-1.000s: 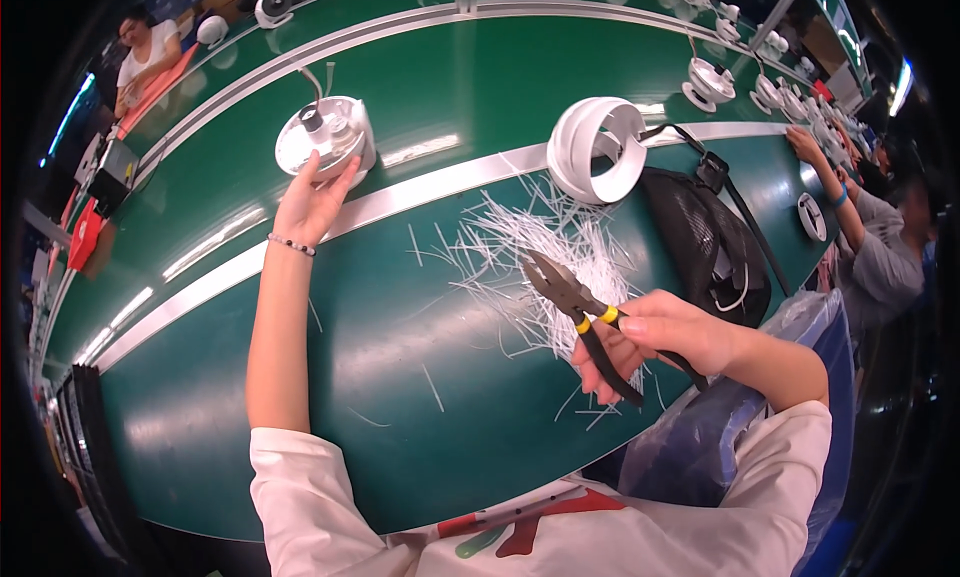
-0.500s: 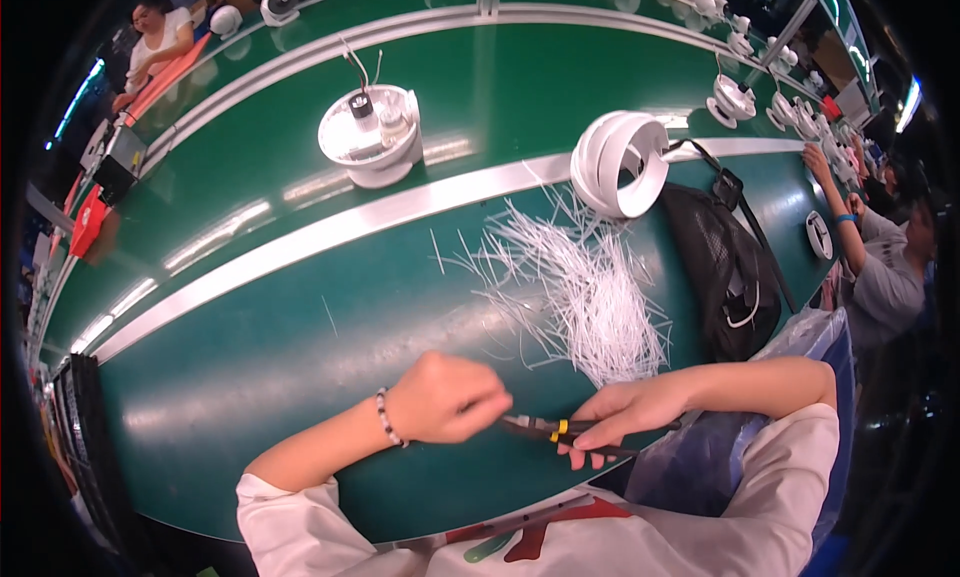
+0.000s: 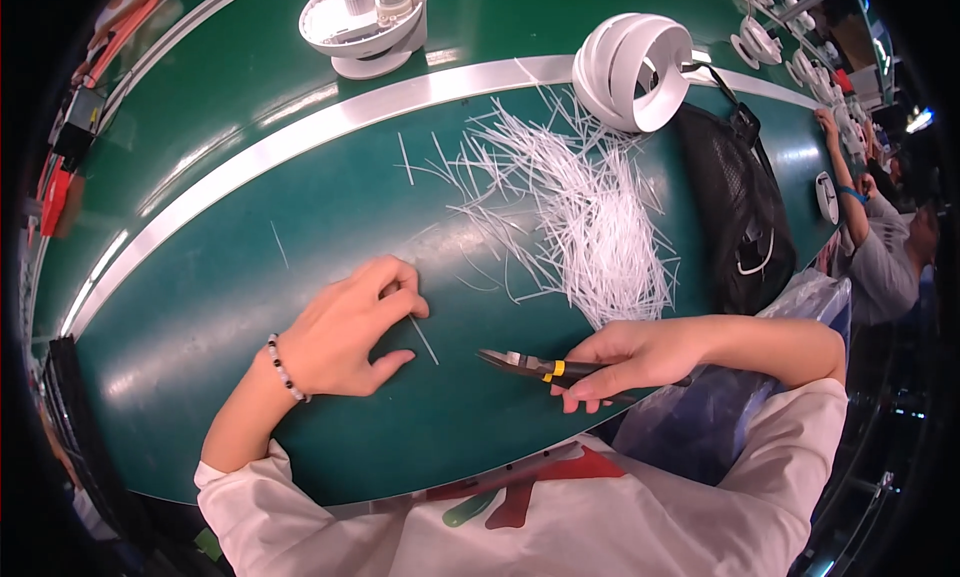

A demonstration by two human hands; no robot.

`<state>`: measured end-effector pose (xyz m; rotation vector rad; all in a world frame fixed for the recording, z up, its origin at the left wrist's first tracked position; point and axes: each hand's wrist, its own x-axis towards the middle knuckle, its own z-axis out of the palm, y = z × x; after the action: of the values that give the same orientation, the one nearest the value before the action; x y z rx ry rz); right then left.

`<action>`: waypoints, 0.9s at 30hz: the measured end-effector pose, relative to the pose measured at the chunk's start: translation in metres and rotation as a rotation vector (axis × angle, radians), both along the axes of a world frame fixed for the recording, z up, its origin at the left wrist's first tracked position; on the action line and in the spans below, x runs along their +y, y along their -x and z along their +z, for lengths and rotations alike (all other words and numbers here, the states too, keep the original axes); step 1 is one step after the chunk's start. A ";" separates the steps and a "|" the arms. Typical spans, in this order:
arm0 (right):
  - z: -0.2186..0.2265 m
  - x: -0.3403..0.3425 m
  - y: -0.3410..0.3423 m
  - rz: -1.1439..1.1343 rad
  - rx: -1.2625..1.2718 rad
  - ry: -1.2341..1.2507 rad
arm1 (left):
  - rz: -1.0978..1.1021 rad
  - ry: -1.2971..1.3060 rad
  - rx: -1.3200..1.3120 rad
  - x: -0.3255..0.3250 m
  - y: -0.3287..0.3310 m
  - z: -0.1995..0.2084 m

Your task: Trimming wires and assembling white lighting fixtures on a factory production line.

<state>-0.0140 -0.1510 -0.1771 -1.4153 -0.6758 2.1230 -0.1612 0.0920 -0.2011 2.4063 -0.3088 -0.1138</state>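
My right hand [image 3: 640,362] grips a pair of cutting pliers [image 3: 540,365] with dark handles and yellow bands, the jaws pointing left over the green table. To the left, my left hand [image 3: 345,327] is held over the tabletop, thumb and fingers apart. One thin white strip [image 3: 426,341] lies beside its index fingertip; whether they touch I cannot tell. Beyond the pliers spreads a large heap of thin white strips [image 3: 610,247], too fine to name more exactly. Another single strip [image 3: 279,245] lies apart, past my left hand.
A white round housing [image 3: 630,72] stands behind the heap, next to a black mesh bag [image 3: 735,207]. Farther back, a white device base [image 3: 365,32] sits on the green conveyor belt [image 3: 230,97]. Clear plastic over a blue bin [image 3: 690,427] is near my right arm. A co-worker [image 3: 880,247] is at the right.
My left hand has moved left, away from the plier tips, and its fingers have spread. A strip now shows beside it. The view has tilted nearer; the pliers stay in my right hand.
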 end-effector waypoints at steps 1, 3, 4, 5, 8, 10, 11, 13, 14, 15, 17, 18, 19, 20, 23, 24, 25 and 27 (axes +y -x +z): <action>0.000 -0.001 0.000 -0.008 0.007 0.003 | 0.029 0.027 0.020 0.001 0.000 0.000; -0.003 -0.001 0.000 0.018 -0.023 0.030 | 0.053 0.057 0.021 0.001 0.000 -0.003; -0.005 -0.001 0.002 0.006 -0.020 0.029 | 0.045 0.058 0.027 -0.001 0.001 -0.005; -0.005 0.000 0.002 0.000 -0.018 0.031 | 0.060 0.025 0.017 -0.004 0.002 -0.006; -0.009 0.001 0.003 0.002 -0.023 0.090 | 0.103 -0.034 -0.046 -0.010 0.001 -0.013; -0.011 0.001 0.002 -0.041 -0.020 0.082 | 0.175 -0.002 -0.113 -0.012 -0.002 -0.018; -0.011 0.001 0.003 -0.081 -0.015 0.070 | 0.216 0.052 -0.126 -0.013 -0.003 -0.019; -0.009 0.002 0.005 -0.131 -0.023 0.071 | 0.257 0.147 -0.174 -0.016 -0.001 -0.027; -0.011 0.001 0.004 -0.159 -0.030 0.069 | 0.311 0.272 -0.162 -0.019 -0.001 -0.031; -0.012 0.001 0.004 -0.187 -0.038 0.066 | 0.365 0.396 -0.150 -0.022 -0.002 -0.034; -0.011 0.003 0.005 -0.184 -0.063 0.060 | 0.404 0.473 -0.157 -0.032 -0.003 -0.038; -0.011 0.004 0.006 -0.198 -0.067 0.051 | 0.437 0.477 -0.170 -0.035 -0.003 -0.038; -0.011 0.004 0.007 -0.213 -0.072 0.042 | 0.469 0.481 -0.183 -0.038 -0.003 -0.039; -0.011 0.003 0.007 -0.214 -0.075 0.042 | 0.467 0.482 -0.186 -0.038 -0.003 -0.041; -0.013 0.002 0.008 -0.223 -0.068 0.013 | 0.543 0.591 -0.169 -0.040 -0.003 -0.045; -0.012 0.002 0.008 -0.254 -0.068 0.018 | 0.527 0.580 -0.181 -0.040 -0.002 -0.046; -0.011 0.003 0.009 -0.285 -0.069 0.023 | 0.511 0.570 -0.192 -0.041 -0.002 -0.047; -0.011 0.003 0.009 -0.291 -0.068 0.031 | 0.506 0.579 -0.167 -0.047 -0.001 -0.047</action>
<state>-0.0229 -0.1476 -0.1877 -1.5077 -0.4327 1.8733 -0.1606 0.0454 -0.2477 1.8471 0.1817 0.3606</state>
